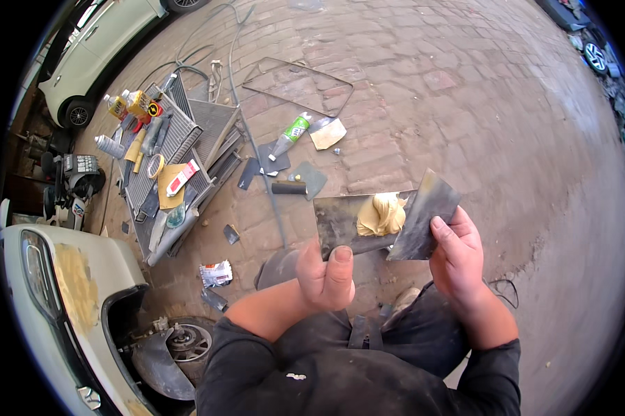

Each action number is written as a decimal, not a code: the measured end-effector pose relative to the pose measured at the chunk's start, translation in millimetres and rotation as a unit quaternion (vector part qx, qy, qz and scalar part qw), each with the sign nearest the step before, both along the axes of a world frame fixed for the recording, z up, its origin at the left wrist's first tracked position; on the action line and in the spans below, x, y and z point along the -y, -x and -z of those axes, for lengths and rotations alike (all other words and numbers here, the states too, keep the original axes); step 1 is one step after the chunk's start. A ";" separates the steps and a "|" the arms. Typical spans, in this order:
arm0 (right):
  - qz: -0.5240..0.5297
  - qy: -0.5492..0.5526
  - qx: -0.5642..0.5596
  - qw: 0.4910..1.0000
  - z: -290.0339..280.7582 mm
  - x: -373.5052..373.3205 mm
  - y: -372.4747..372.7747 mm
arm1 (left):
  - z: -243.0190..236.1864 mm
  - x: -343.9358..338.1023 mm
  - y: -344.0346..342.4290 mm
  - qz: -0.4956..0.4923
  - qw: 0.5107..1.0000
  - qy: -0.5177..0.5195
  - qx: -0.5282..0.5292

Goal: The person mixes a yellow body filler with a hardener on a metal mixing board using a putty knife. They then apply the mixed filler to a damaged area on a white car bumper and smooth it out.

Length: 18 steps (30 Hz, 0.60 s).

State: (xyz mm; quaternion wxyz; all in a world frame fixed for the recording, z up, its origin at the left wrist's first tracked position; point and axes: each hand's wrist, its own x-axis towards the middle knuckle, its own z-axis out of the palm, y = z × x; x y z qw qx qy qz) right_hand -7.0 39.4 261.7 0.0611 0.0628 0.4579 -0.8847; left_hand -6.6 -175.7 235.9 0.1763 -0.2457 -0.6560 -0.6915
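At the near left, a pale car body (115, 260) carries a tan patch (76, 281) on its side, above an open wheel arch with a wheel (189, 340) showing. Next comes a stack of radiators (179, 143). Two yellow bottles (137, 102) stand at its far-left corner; a red-and-white tube (182, 179) lies on a tan sheet (167, 199) toward its near end. Just right of the stack's near corner, a white packet (216, 273) rests on the paving (409, 139). Farther right, a clear bottle with a green label (289, 136) lies tilted across dark scraps. In front of me, the person's left hand (328, 277) grips a dark plate (336, 220), thumb over its near edge by the left corner. Soft tan putty (382, 215) sits heaped toward the plate's right end. The right hand (459, 249) pinches a dark, flexible-looking sheet (429, 215), thumb on its right edge; the sheet overlaps the plate's right end, just beside the putty.
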 end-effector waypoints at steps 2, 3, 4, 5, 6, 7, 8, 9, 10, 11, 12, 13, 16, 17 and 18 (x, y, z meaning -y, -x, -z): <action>-0.016 0.008 0.019 1.000 1.0 3.5 1.6 | -10.5 -6.0 -7.3 0.003 0.998 0.049 0.042; -0.006 -0.002 0.020 1.000 1.0 6.4 0.0 | -15.2 -13.4 -6.4 -0.009 0.996 0.082 0.028; -0.001 -0.012 0.019 1.000 0.1 10.4 -0.8 | -15.3 -14.8 -7.1 -0.010 0.994 0.103 0.023; 0.005 -0.022 0.018 1.000 -0.5 11.8 -1.3 | -15.3 -16.4 -8.2 -0.011 0.992 0.123 0.019; -0.002 -0.018 0.017 1.000 -1.2 11.1 -1.1 | -15.1 -17.9 -9.5 -0.012 0.990 0.143 0.015; -0.010 -0.015 0.015 1.000 -2.9 10.6 -0.5 | -15.0 -22.5 -10.6 -0.022 0.987 0.160 0.012; -0.018 -0.012 0.013 1.000 -3.9 10.2 0.0 | -14.9 -25.9 -11.1 -0.033 0.984 0.176 0.008; -0.021 -0.012 0.016 1.000 -3.6 10.2 -0.2 | -11.5 -27.0 -9.4 -0.011 0.985 0.170 0.011; -0.023 -0.013 0.019 0.999 -2.8 10.0 -0.7 | -12.5 -28.9 -7.1 -0.008 0.983 0.181 -0.007; -0.026 -0.014 0.022 0.999 -2.8 9.6 -0.8 | -14.3 -30.8 -4.7 -0.006 0.981 0.192 -0.024; -0.026 -0.012 0.025 0.999 -3.8 8.7 -0.2 | -15.1 -32.6 -3.1 -0.004 0.978 0.203 -0.042; -0.028 -0.008 0.026 0.999 -5.4 8.1 1.4 | -15.9 -33.9 -2.0 -0.004 0.977 0.207 -0.041; -0.011 -0.014 0.014 1.000 -9.2 4.7 5.2 | -19.3 -33.9 1.3 0.034 0.975 0.220 0.012; -0.002 -0.019 0.006 1.000 -10.5 2.7 6.6 | -22.1 -29.0 2.8 0.072 0.970 0.224 0.062; 0.033 -0.020 -0.023 0.999 -10.3 0.8 6.5 | -24.3 -23.4 4.7 0.110 0.961 0.228 0.112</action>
